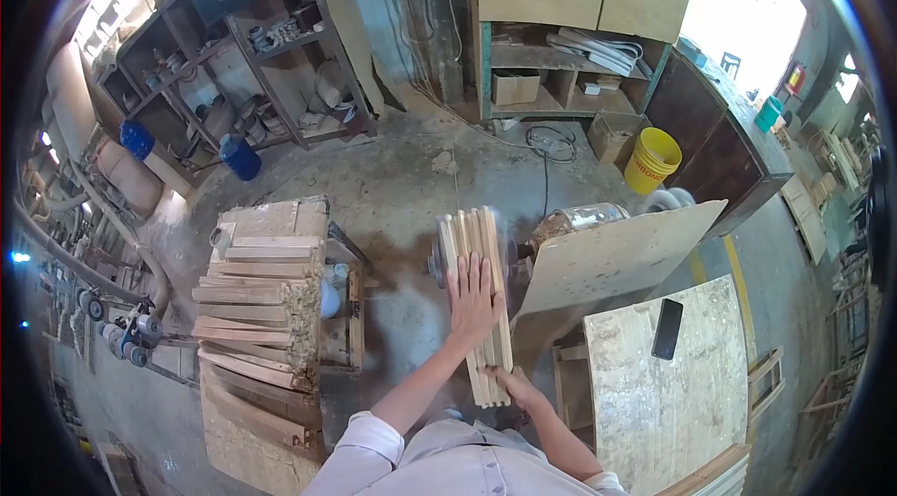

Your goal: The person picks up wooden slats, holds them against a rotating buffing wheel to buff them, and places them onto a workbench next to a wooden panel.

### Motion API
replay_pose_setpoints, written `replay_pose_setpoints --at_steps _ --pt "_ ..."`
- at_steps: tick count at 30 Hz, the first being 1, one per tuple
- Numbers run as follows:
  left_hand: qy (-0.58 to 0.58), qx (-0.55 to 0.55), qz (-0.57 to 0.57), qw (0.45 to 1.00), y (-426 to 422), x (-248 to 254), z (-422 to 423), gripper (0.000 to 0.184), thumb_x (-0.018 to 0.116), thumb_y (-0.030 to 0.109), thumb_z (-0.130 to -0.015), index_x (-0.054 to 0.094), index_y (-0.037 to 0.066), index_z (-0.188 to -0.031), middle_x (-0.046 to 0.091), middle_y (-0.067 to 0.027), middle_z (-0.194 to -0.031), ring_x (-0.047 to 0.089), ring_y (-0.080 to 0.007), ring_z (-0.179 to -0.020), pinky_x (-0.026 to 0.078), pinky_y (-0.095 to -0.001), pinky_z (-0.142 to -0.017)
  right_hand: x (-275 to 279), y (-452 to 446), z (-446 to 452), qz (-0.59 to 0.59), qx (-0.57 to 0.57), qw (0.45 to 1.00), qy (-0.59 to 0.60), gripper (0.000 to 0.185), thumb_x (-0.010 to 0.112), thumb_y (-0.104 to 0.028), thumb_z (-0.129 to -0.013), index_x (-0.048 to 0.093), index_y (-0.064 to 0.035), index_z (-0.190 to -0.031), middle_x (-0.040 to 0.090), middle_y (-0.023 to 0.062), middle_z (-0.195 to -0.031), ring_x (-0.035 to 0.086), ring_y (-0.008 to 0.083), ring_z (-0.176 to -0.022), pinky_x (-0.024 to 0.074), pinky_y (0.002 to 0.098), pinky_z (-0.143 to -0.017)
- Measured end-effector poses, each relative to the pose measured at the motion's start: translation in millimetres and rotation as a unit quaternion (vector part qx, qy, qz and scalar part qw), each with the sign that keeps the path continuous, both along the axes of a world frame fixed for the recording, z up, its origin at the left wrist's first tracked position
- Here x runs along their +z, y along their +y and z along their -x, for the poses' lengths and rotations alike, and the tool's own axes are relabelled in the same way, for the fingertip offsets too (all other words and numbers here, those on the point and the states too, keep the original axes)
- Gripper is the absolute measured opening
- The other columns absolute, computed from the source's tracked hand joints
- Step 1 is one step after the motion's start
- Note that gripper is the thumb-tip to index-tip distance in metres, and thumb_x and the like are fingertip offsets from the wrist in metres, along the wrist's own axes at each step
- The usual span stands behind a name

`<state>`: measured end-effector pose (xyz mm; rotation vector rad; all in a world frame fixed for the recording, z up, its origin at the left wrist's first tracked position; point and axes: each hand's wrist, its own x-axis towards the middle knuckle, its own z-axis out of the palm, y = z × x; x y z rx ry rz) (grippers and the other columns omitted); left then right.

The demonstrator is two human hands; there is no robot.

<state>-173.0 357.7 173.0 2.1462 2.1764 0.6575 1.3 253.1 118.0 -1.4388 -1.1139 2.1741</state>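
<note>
A bundle of several pale wooden strips (490,347) points away from my body, side by side, its far end over a blurred wheel on a spindle (505,248). My left hand (474,298) lies flat on top of the strips, fingers stretched forward. Near the close end, my right hand (512,386) grips the bundle from the right side, thumb on top and the other fingers hidden beneath. The wheel is partly covered by the strips, so I cannot tell exactly where they touch it.
More wooden strips (254,300) lie stacked on a stand at left. A motor (584,219) sits behind a tilted board (617,253) on the right. A phone (666,329) rests on a worn tabletop (626,421). Farther off are a yellow bucket (651,161) and a blue container (240,157).
</note>
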Motion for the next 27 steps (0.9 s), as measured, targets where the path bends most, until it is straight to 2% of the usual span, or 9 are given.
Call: replay_pose_setpoints --at_steps 5,13,15,18,21,22,23,25,27 --pt "-0.01 0.001 0.007 1.0 -23 -5 -12 0.079 0.055 0.032 -0.094 0.026 -0.002 -0.159 0.02 -0.0239 -0.167 0.012 -0.0456 -0.156 0.009 -0.0626 -0.124 4 -13 -14 0.017 0.024 1.0 -0.005 0.066 0.075 -0.042 -0.084 0.064 0.0056 -0.129 0.072 0.0125 -0.108 0.069 0.0196 -0.094 0.0551 0.0347 -0.084" --pt "0.01 -0.003 0.027 1.0 -27 1 -11 0.082 0.057 0.034 -0.093 0.025 -0.003 -0.159 0.018 -0.0255 -0.167 0.011 -0.0455 -0.156 0.011 -0.0608 -0.125 -35 -21 -17 0.057 0.011 0.998 0.036 0.071 0.077 -0.043 -0.083 0.06 0.0051 -0.132 0.072 0.0127 -0.109 0.071 0.02 -0.095 0.058 0.0359 -0.084" --pt "0.015 0.002 0.033 0.999 -24 6 -11 0.08 0.056 0.034 -0.095 0.026 -0.004 -0.159 0.02 -0.0261 -0.166 0.012 -0.0455 -0.156 0.011 -0.0597 -0.125 -41 -16 -20 0.115 -0.01 0.986 0.12 0.044 0.07 -0.025 -0.093 0.062 0.0005 -0.128 0.073 0.0105 -0.11 0.073 0.0202 -0.093 0.0611 0.0384 -0.079" --pt "0.011 0.008 -0.011 1.0 7 -3 -2 0.078 0.051 0.041 -0.1 0.027 -0.006 -0.157 0.022 -0.0274 -0.166 0.015 -0.0459 -0.155 0.011 -0.0586 -0.125 -31 17 -8 0.13 0.045 0.976 0.169 0.059 0.066 -0.039 -0.092 0.058 0.003 -0.132 0.07 0.0186 -0.119 0.072 0.0298 -0.103 0.0607 0.0462 -0.086" --pt "-0.024 0.007 -0.052 0.998 51 30 11 0.079 0.053 0.051 -0.1 0.037 -0.004 -0.154 0.028 -0.0293 -0.162 0.017 -0.0484 -0.153 0.015 -0.0579 -0.125 3 62 19 0.173 0.081 0.926 0.324 0.079 0.06 -0.057 -0.086 0.053 0.0043 -0.136 0.067 0.0266 -0.121 0.069 0.0414 -0.108 0.0584 0.0544 -0.091" --pt "-0.035 0.004 -0.045 0.998 66 33 16 0.079 0.053 0.052 -0.1 0.036 -0.003 -0.154 0.029 -0.0295 -0.161 0.019 -0.0478 -0.153 0.015 -0.0571 -0.125 -15 78 23 0.175 0.081 0.928 0.318 0.091 0.057 -0.067 -0.081 0.052 0.0042 -0.136 0.066 0.0307 -0.117 0.067 0.047 -0.106 0.0562 0.0588 -0.093" --pt "-0.046 0.0 -0.025 0.999 78 37 21 0.078 0.052 0.05 -0.101 0.035 -0.003 -0.155 0.031 -0.0296 -0.16 0.021 -0.0469 -0.152 0.015 -0.0565 -0.125 -11 89 27 0.188 0.074 0.9 0.386 0.085 0.054 -0.062 -0.084 0.05 0.0032 -0.139 0.065 0.0288 -0.118 0.066 0.0486 -0.108 0.0537 0.062 -0.095" --pt "-0.069 0.0 -0.027 0.997 96 13 26 0.08 0.051 0.051 -0.101 0.029 -0.003 -0.158 0.031 -0.0291 -0.16 0.022 -0.0458 -0.152 0.015 -0.0556 -0.125 -7 96 35 0.266 0.036 0.854 0.446 0.086 0.053 -0.064 -0.084 0.051 0.0026 -0.138 0.066 0.0276 -0.115 0.067 0.0479 -0.104 0.0558 0.0598 -0.09" --pt "-0.068 0.003 -0.017 0.998 90 16 18 0.082 0.05 0.05 -0.101 0.026 -0.003 -0.159 0.029 -0.0288 -0.161 0.02 -0.0456 -0.152 0.015 -0.0553 -0.125 3 82 33 0.268 0.039 0.855 0.443 0.082 0.051 -0.063 -0.087 0.052 0.0015 -0.137 0.066 0.0263 -0.112 0.068 0.0462 -0.102 0.0564 0.0579 -0.089"
